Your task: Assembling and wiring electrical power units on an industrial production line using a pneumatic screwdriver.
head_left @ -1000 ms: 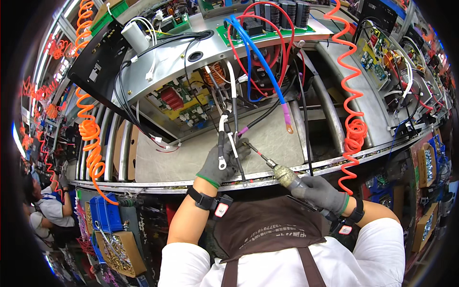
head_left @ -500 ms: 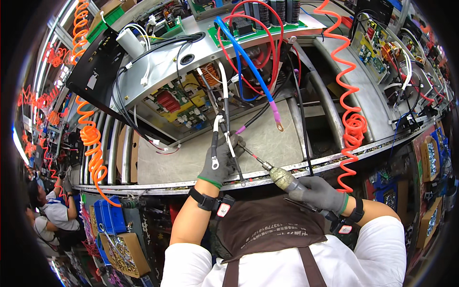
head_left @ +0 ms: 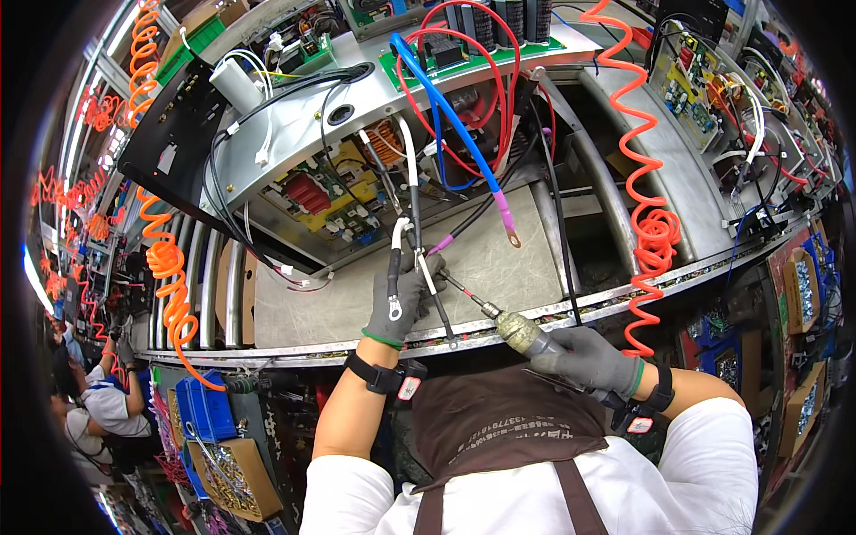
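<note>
Grips the driver [head_left: 517, 330] in the right hand [head_left: 584, 357], with fingers closed round the body, just outside the near edge of the board [head_left: 294, 321]. Points the bit [head_left: 468, 292] up and leftward over that edge, toward the fingertips of the left hand [head_left: 406, 294].

Holds in the left hand, near the middle of the board's near edge, the end of the black cable [head_left: 468, 223], just past the purple sleeve [head_left: 441, 243]. Cannot tell the exact pinch, or any contact between bit and screw, behind the curled fingers. Carries the white cable [head_left: 399, 234] over the back of the same hand, with the ring lug [head_left: 395, 312] free. Leaves the thin cable [head_left: 441, 308] hanging beside that hand, down to the near edge.

Shows the housing [head_left: 303, 119] along the board's far edge, with the open front toward the near edge and circuit boards [head_left: 330, 196] exposed. Hangs the blue cable [head_left: 481, 160] over the right part of the board, with its lug loose.

Counts as done, by judgement: lugs and sleeves on the cables. Seems under way at the black cable's end. Counts as left: loose white, blue and thin cable ends, plus the uncovered front. Cannot judge progress deeper inside.
</note>
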Demonstrator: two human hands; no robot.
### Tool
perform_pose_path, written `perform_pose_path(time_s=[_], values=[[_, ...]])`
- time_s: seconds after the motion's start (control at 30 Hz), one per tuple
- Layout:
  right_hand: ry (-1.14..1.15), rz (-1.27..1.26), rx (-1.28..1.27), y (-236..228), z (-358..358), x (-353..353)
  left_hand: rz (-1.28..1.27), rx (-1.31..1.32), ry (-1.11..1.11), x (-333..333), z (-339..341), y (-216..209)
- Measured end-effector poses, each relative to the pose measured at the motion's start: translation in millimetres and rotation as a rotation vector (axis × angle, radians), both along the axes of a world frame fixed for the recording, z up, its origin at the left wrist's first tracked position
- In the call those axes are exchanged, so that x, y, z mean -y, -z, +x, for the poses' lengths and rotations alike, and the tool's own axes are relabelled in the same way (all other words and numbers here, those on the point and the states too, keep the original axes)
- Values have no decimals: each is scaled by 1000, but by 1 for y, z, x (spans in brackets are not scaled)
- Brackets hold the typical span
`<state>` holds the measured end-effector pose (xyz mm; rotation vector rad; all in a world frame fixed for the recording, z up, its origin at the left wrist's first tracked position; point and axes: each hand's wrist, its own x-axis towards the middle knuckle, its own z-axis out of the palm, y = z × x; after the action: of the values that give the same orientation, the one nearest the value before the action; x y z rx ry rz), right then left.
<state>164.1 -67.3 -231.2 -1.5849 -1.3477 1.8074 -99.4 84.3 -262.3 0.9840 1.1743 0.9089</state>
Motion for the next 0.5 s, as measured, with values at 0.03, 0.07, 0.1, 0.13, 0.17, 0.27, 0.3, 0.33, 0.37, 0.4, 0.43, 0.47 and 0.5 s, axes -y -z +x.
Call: perform_pose_path(time_s=[0.03, 0.07, 0.1, 0.13, 0.17, 0.27, 0.3, 0.33, 0.37, 0.4, 0.43, 0.47, 0.5], values=[[2, 46, 11, 1, -1, 0, 6, -22, -5, -1, 0, 0], [7, 41, 5, 2, -2, 0, -6, -63, -11, -1, 0, -1], [14, 37, -3, 3, -3, 0, 15, -57, -15, -1, 1, -1], [21, 32, -10, 4, -3, 0, 19, -70, -19, -1, 2, -2], [20, 36, -11, 4, -3, 0, 5, -100, -28, -1, 3, -3], [16, 48, -6, 7, -3, 1, 71, -22, -25, 2, 4, -7], [14, 53, 4, 7, -3, 1, 90, -48, -6, 2, 2, -9], [7, 81, 29, 8, -3, 2, 81, -61, -3, 2, 1, -10], [13, 90, 16, 8, -3, 3, 87, -64, 8, 1, -1, -11], [13, 121, 20, 9, -3, 3, 93, -67, 21, 0, -2, -11], [5, 169, 47, 9, -3, 3, 43, -178, 102, -2, -7, -12], [9, 138, 36, 9, -3, 4, 31, -117, 114, -3, -9, -10], [3, 126, 46, 8, -3, 3, 19, -55, 125, -3, -10, -8]])
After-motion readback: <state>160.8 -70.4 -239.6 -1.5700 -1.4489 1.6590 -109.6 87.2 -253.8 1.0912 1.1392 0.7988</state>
